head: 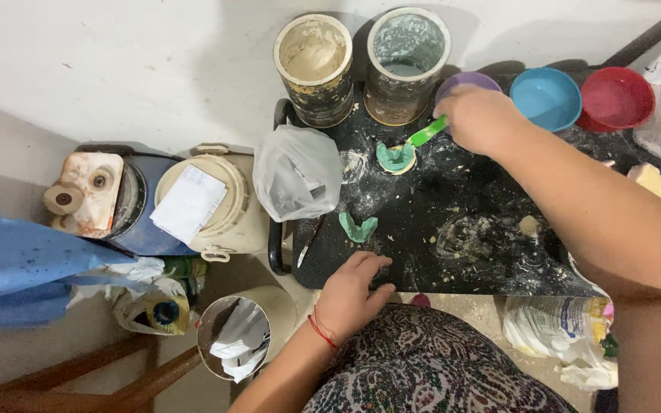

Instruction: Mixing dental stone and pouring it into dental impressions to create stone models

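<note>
The black worktop was dusted with pale powder. Two tall tubs stood at its back-left corner, and three bowls lined the back edge. A white bag sat at the left edge. The right hand, fingers curled shut around a green spatula, held its tip at a green mould. The left hand rested at the front edge, fingers loosely bent, holding nothing, near a second mould.

Even, bright light from above; soft shadows behind the tubs; slight blur throughout.
</note>
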